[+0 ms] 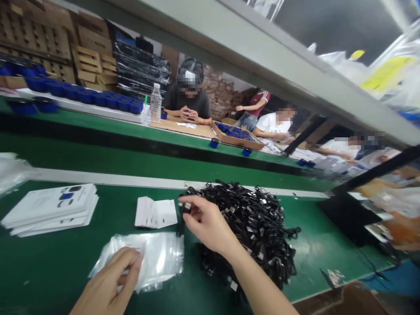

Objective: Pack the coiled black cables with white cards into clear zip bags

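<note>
My right hand pinches a black USB cable between thumb and fingers, with the metal plug end showing at the fingertips. Just beyond and beneath that forearm lies a large heap of black cables. My left hand has its thumb and fingers closed on a clear plastic bag at the left side of a flat stack of clear bags. Folded white leaflets lie above the bags, left of the cable.
A stack of printed white booklets lies at left, near a plastic bag. Behind a low white ledge, several people sit or stand at a second green bench with blue round containers, a bottle and a cardboard tray. A shelf beam crosses overhead.
</note>
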Tool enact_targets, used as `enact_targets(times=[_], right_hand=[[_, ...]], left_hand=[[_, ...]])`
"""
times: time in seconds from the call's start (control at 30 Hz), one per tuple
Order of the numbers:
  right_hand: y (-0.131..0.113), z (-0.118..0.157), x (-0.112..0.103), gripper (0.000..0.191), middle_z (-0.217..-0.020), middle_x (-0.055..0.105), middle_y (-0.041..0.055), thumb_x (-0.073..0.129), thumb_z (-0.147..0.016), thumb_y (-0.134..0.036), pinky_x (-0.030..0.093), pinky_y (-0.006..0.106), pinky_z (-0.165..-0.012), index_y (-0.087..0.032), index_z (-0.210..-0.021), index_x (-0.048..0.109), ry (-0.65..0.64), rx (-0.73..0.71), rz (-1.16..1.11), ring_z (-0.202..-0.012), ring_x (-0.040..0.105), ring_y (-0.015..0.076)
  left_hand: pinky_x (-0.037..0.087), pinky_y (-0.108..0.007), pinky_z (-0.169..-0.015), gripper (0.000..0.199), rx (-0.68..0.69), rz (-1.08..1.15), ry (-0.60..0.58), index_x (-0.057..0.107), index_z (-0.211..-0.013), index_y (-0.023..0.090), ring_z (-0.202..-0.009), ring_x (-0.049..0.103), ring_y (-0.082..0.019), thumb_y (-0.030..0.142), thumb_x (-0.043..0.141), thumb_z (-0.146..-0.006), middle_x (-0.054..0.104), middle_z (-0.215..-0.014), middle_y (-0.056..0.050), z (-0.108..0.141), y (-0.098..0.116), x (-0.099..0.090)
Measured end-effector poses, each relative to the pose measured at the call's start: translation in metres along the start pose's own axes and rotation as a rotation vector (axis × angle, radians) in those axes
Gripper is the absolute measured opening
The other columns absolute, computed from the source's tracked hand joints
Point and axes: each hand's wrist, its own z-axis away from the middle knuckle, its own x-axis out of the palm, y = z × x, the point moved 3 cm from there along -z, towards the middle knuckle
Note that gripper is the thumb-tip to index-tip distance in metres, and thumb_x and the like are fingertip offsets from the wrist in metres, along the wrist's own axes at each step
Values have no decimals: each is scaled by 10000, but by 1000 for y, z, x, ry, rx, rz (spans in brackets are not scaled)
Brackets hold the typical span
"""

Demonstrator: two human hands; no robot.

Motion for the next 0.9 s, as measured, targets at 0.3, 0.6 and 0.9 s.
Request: enact_targets(times=[0.3, 0.6, 0.9], right_hand=[[-7, 77, 79, 186, -530, 482, -82, 699, -702, -259, 350, 160, -413, -182, -745, 535, 296, 483, -938, -419, 429, 63], [-31, 90, 82, 166, -599, 625, -36, 692, -803, -265, 486, 173, -489, -208, -755, 543, 778, 155, -408, -473, 595, 106], [-43, 80, 73, 256, -1032, 723, 133, 464, -937, -93, 573, 272, -783, -157, -1155, 580, 489, -397, -388, -934, 695, 182]], left_hand=[[547, -185, -703, 217, -58, -6, -174, 548, -880, 262, -866, 627, -136, 379, 375, -941, 575, -1008, -26, 3, 11, -1], [497, -364, -823, 226, 60, -295, 98, 565, -816, 257, -1131, 527, -242, 340, 387, -928, 487, -1246, -68, 16, 28, -5], [538, -311, -735, 246, 12, -266, 95, 548, -761, 254, -1035, 604, -212, 371, 401, -920, 520, -1238, -38, 6, 31, -17]])
